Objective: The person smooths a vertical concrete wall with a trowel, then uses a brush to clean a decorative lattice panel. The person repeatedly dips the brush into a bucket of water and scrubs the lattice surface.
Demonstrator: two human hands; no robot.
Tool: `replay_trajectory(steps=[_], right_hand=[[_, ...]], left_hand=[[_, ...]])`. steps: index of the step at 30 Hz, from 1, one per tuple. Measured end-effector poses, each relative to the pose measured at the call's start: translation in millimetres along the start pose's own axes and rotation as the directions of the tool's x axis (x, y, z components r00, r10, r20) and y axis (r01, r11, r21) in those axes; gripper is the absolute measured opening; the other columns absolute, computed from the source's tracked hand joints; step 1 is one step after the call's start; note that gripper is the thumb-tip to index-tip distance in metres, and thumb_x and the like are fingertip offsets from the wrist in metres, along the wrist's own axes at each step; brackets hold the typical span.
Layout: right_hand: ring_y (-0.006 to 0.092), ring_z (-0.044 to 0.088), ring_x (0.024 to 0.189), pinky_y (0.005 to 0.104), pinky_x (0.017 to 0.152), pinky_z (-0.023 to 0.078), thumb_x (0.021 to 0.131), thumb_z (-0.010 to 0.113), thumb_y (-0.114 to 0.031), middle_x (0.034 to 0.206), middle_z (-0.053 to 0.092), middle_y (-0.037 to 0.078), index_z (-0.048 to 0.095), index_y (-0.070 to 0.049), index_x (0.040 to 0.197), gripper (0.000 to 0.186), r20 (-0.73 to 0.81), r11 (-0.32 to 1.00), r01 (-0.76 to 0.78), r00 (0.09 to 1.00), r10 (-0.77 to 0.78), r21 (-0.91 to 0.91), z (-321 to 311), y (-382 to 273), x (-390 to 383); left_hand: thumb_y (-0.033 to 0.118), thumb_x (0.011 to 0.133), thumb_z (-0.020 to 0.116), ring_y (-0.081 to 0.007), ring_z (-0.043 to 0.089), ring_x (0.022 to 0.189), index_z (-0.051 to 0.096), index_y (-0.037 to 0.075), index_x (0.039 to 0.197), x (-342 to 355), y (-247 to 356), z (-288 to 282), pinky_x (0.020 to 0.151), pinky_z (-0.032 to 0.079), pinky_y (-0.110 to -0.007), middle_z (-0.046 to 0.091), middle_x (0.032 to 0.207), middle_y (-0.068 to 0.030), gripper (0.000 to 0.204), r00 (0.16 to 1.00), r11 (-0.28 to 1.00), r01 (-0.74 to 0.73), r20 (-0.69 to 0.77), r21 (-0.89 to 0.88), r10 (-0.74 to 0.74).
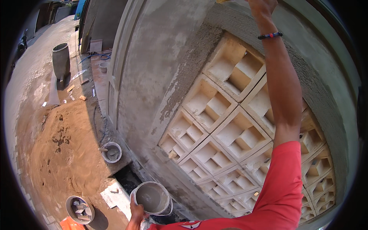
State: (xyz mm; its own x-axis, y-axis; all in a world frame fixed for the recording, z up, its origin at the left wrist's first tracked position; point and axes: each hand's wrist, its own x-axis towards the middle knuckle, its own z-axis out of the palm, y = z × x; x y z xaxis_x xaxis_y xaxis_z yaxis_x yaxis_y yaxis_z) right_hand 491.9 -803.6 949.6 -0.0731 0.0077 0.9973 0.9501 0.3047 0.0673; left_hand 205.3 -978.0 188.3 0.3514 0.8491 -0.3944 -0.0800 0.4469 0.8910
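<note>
My left hand (pixel 136 211), low in the view, is closed on the rim of a white bucket (pixel 168 207) holding grey, wet-looking cement mix (pixel 151 197). Stretched up along the wall, my right arm ends in my right hand (pixel 263 7), which looks closed and is cut by the top edge. Just left of it, the tip of a yellowish thing (pixel 223 1) shows at that edge; its kind is hidden. Below that hand, a rough grey plaster band (pixel 214 21) frames a panel of cream ventilation blocks (pixel 240 128). Smoother grey plaster (pixel 153 57) covers the wall to the left.
At left lies a sand heap (pixel 63 142). A small bucket (pixel 112 152) with a tool in it stands by the wall's foot, near a dark opening (pixel 128 177). A bucket of rubble (pixel 79 210) is at lower left; a tall dark container (pixel 61 61) stands farther off.
</note>
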Motion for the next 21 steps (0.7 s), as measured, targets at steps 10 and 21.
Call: replay_trajectory(steps=[10,21], right_hand=[[0.0163,0.070,0.068,0.0291,0.066,0.053,0.084,0.059,-0.037,0.067,0.069,0.007,0.069,-0.005,0.092,0.034,0.111,0.604,0.025,0.988,0.106,-0.796,-116,30,38],[0.0310,0.065,0.078,0.0404,0.068,0.051,0.083,0.061,-0.016,0.084,0.065,0.020,0.061,0.001,0.091,0.018,0.084,0.995,0.028,0.996,-0.020,-0.091,34,-8,-17]], left_hand=[[-0.017,0.071,0.036,-0.0373,0.065,0.086,0.028,0.008,0.145,-35,73,-16,0.040,0.057,-0.040,0.056,0.120,-0.0185,0.079,0.957,0.961,0.276,-0.091,-0.013,-0.276],[-0.019,0.073,0.044,-0.0252,0.055,0.116,0.031,0.003,0.145,-5,12,-38,0.100,0.040,-0.029,0.055,0.129,-0.0184,0.076,0.957,0.978,0.182,-0.248,0.104,-0.152]])
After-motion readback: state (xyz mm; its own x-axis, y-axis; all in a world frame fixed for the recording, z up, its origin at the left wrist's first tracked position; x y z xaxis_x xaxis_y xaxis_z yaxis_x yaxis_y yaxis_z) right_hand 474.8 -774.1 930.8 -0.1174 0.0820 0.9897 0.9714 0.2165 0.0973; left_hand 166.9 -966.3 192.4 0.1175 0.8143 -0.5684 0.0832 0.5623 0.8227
